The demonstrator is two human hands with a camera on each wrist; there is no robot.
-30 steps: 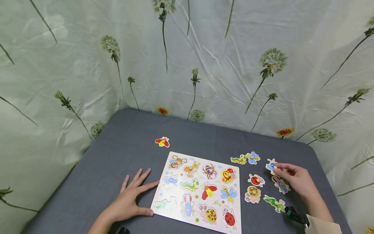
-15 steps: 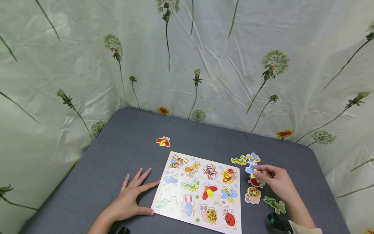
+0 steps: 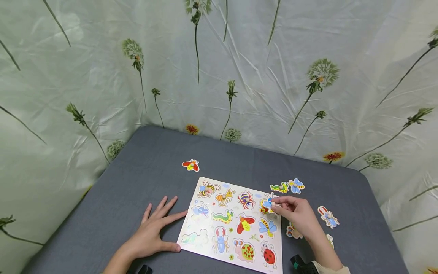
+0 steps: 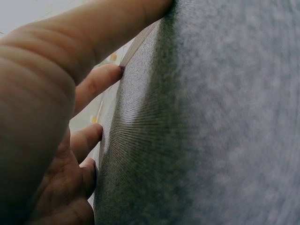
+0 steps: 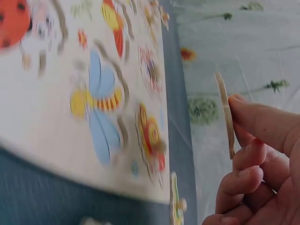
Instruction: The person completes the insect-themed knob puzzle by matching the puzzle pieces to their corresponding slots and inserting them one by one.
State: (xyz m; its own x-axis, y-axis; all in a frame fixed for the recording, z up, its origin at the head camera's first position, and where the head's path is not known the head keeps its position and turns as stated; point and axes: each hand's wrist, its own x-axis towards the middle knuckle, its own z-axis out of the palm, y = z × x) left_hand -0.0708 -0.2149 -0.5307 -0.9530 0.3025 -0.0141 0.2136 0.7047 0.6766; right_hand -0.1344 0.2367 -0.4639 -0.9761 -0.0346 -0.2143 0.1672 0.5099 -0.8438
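A wooden insect puzzle board (image 3: 257,207) lies on the grey table. My right hand (image 3: 299,217) pinches a small blue insect puzzle piece (image 3: 267,204) between thumb and fingertips, over the board's upper right corner. That piece partly covers the butterfly piece. Seen edge-on in the right wrist view, the piece is a thin wooden slab (image 5: 226,112). My left hand (image 3: 152,230) lies on the table with fingers spread, thumb and index tip at the board's left edge. Knobbed bee (image 3: 207,189), ant (image 3: 224,198) and spider (image 3: 245,200) pieces sit in the top row.
Loose pieces lie around: a red-winged moth (image 3: 191,165) behind the board, a caterpillar (image 3: 280,187), a blue-winged bee (image 3: 296,186) and a beetle (image 3: 328,217) to the right. My right hand and forearm partly hide a snail (image 3: 292,231) and a green piece (image 3: 330,240).
My right hand has lifted the blue insect piece from the right side of the table and carried it left over the board. My left hand has stayed in place.
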